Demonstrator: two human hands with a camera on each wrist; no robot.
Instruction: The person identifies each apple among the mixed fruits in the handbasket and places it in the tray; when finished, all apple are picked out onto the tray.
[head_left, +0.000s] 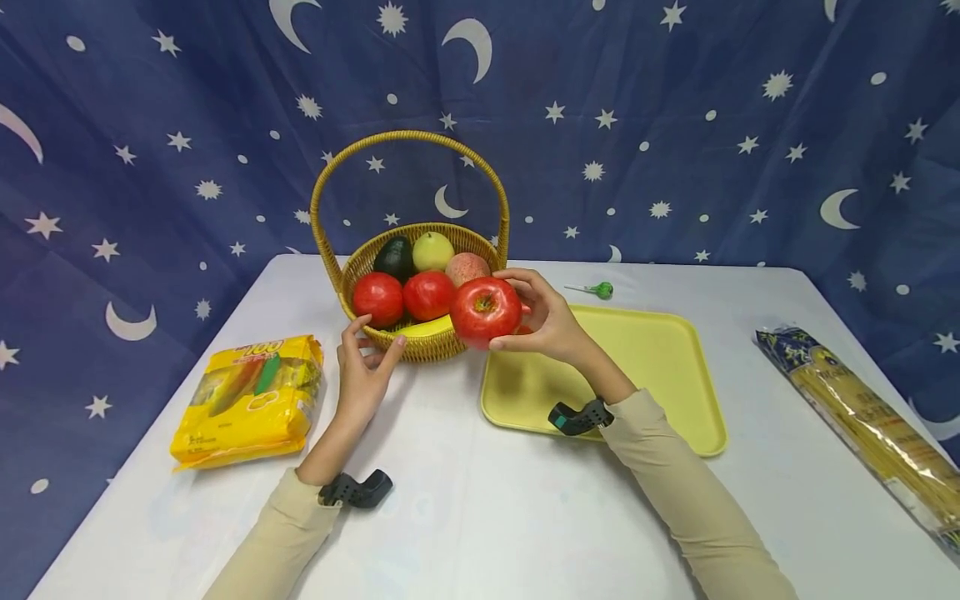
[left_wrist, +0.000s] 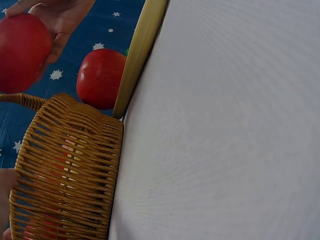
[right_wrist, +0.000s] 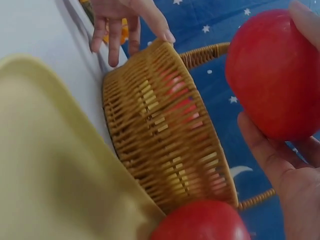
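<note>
My right hand (head_left: 551,329) holds a red apple (head_left: 486,310) by its sides, fingers above and thumb below, over the right end of a wicker basket (head_left: 427,346). My left hand (head_left: 363,371) rests its thumb and a fingertip on the basket's front left rim; its other fingers hang loosely outside. Inside the basket lie an avocado (head_left: 394,258), a yellow-green pear (head_left: 432,251), a peach (head_left: 467,268), two red apples (head_left: 430,295) and a banana (head_left: 426,327). Another red apple (left_wrist: 101,78), mostly hidden in the head view, sits on the yellow tray (head_left: 637,367).
A yellow snack bag (head_left: 251,404) lies left of the basket. Behind the tray is a green lollipop (head_left: 602,290). A long pasta packet (head_left: 862,417) lies at the table's right edge. The basket's tall handle (head_left: 408,135) arches up before a starry blue curtain (head_left: 637,100).
</note>
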